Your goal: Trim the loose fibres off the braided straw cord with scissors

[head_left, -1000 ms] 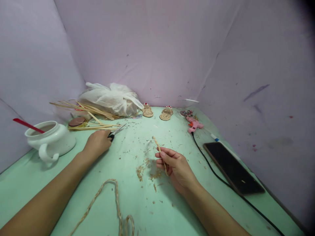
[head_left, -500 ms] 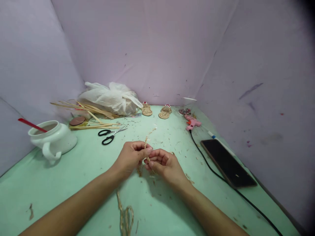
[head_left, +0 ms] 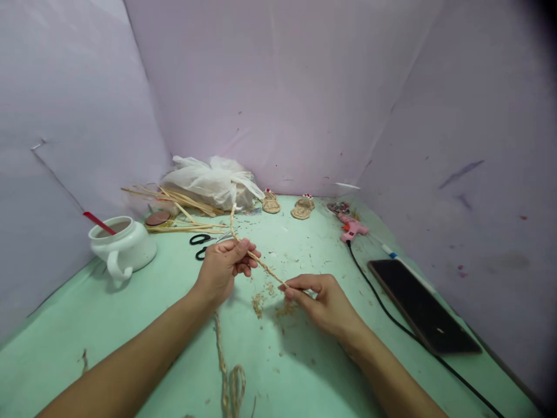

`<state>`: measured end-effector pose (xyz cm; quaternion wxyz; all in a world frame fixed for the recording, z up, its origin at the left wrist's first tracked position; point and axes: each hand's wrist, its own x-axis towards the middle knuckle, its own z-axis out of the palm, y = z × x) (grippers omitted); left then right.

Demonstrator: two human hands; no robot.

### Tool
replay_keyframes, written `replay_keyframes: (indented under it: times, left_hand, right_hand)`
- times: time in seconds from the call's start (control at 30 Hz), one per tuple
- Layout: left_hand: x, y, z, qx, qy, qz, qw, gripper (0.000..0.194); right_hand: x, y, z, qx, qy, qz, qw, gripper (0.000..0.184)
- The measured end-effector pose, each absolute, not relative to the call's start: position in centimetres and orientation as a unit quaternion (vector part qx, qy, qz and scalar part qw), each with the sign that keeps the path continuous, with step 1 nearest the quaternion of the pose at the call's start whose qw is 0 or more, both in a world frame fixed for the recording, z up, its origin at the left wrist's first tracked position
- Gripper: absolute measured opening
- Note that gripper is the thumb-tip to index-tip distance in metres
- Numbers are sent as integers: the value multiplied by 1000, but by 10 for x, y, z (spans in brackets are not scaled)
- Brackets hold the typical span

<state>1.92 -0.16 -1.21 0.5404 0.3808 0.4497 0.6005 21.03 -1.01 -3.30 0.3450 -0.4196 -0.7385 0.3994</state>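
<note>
A thin braided straw cord (head_left: 267, 270) stretches slantwise between my two hands above the table. My left hand (head_left: 224, 264) pinches it between thumb and forefinger, and its pale loose end sticks up past the fingers. My right hand (head_left: 319, 299) grips the lower stretch with thumb and fingertips. Beneath the hands lie straw scraps (head_left: 257, 305). Another length of braided cord (head_left: 223, 360) runs down the table beside my left forearm and loops near the front edge. Scissors (head_left: 201, 239) with black handles lie behind my left hand, partly hidden by it.
At left stands a white pot (head_left: 134, 249) with a red stick. Dry straw strips (head_left: 191, 200) and a white plastic bag (head_left: 213, 180) lie behind. Two small woven sandals (head_left: 302, 208) sit at the back. A pink glue gun (head_left: 353, 228), its black cable and a phone (head_left: 422, 305) lie right.
My hands have moved apart, the right one toward the right and nearer, drawing the cord out straight between them. The view has shifted a little to the left.
</note>
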Motion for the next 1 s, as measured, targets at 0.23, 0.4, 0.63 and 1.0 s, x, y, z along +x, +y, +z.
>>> replay_keyframes:
  times: [0.23,0.4,0.63,1.0]
  left_hand:
    - [27,1,-25,347,503,588,529,28]
    - [27,5,-34,358,519,590,505,29]
    - [38,-15,-23,436,532,560,462,31]
    - [43,-22,-14,465,492,489,551,30]
  right_hand:
    - [205,-24,-33,-269,-786,357,426,15]
    - [202,-25,-33,-317,-763,447,344,17]
    - [198,-20,-28,-358,-685,564,289,40]
    - [186,-23,-45,-400,-629,588,313,26]
